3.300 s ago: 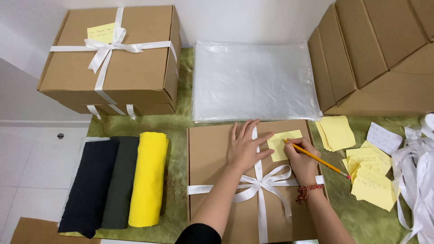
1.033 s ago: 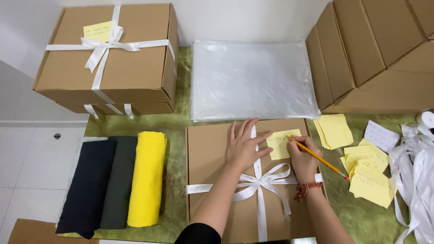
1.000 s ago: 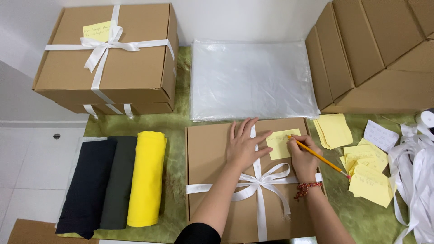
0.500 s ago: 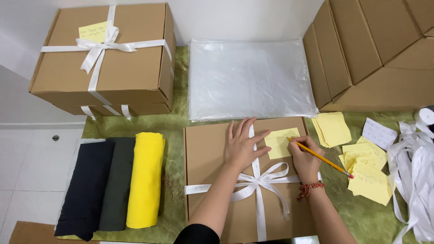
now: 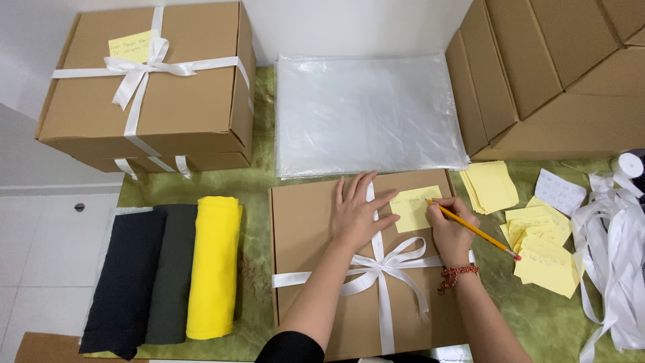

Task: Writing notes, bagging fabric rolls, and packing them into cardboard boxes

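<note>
Left hand (image 5: 359, 214) lay flat, fingers spread, palm down on the lid of the brown box (image 5: 306, 269), holding nothing, just pressing the lid beside the vertical run of white ribbon (image 5: 383, 269). Right hand (image 5: 451, 228) had a narrow grip closed on a yellow pencil (image 5: 474, 230), tip on the yellow sticky note (image 5: 414, 207) stuck to the lid, just right of the left fingertips; eraser end pointed out to the right, away from the box. Ribbon bow sat just below both hands, near the wrists. Red bracelet (image 5: 455, 274) on the right wrist. Right of the pencil grip: loose yellow notes (image 5: 537, 249) on the green tabletop (image 5: 259, 249), then a heap of white ribbon strips (image 5: 615, 249). Above the hands: stack of clear plastic bags (image 5: 366, 114). Well left of the left hand: three folded cloths, black (image 5: 124, 275), dark grey (image 5: 171, 275), yellow (image 5: 213, 265). Far upper left: another ribboned box (image 5: 148, 94) with a note.
</note>
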